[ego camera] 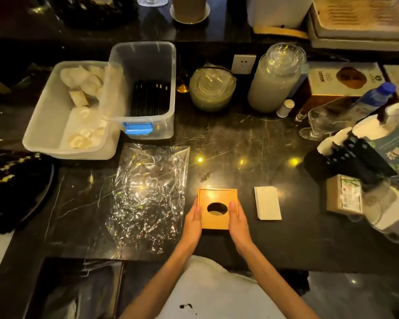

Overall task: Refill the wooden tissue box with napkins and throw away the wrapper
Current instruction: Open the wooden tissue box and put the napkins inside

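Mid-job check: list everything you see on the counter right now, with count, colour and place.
wooden tissue box: one, tan, front centre, oval opening on top
napkin stack: one, white, right of the box, apart from it
wrapper: one, clear crinkled plastic, flat on the counter left of the box
open bin: one, translucent, back left, pale pieces inside
latched bin: one, translucent with blue clasp, dark sticks inside
glass jars: two, clear, back centre
water bottle: one, blue cap, right
wine glass: one, clear, right
small carton: one, brown, right of the napkins
counter: black marble
left hand: on the box's left side
right hand: on the box's right side
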Available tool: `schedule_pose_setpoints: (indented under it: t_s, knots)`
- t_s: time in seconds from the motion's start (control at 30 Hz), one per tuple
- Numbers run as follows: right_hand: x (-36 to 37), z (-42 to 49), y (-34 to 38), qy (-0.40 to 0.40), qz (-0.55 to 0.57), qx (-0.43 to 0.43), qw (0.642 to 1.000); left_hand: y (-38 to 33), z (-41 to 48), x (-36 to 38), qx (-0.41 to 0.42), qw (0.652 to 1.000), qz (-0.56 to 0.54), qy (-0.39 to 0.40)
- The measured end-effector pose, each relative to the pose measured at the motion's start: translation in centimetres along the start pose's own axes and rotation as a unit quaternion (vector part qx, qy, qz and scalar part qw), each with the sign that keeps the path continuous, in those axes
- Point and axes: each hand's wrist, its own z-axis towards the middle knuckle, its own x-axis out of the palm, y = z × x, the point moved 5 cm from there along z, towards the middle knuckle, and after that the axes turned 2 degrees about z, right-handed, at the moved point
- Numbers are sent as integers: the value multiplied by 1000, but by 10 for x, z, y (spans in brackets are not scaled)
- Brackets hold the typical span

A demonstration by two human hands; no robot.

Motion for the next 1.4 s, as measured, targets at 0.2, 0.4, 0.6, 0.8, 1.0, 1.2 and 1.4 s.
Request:
schedule_pose_setpoints:
  t_s: [0.2,0.4,0.6,0.8,1.0,1.2,1.4]
  knots:
    - [-3,0,1,13,-43,-15,999,2,-1,-2,-18,999,-28,24]
    - [-18,1,8,60,-367,-215,903,5,3,-9,-42,998,-34,34]
    - [-17,-1,12,119,-660,-363,647,4,2,-10,-24,999,-7,42]
    - [-19,-4,25,161,-687,-377,600,4,1,-11,-7,999,19,32]
    - [-27,24,93,258,-528,-247,770,2,1,-11,-16,999,21,31]
    - [-19,80,138,140,-353,-189,905,2,2,-9,-4,999,34,12]
    - [-18,90,131,137,-346,-174,912,7,3,-6,4,999,41,10]
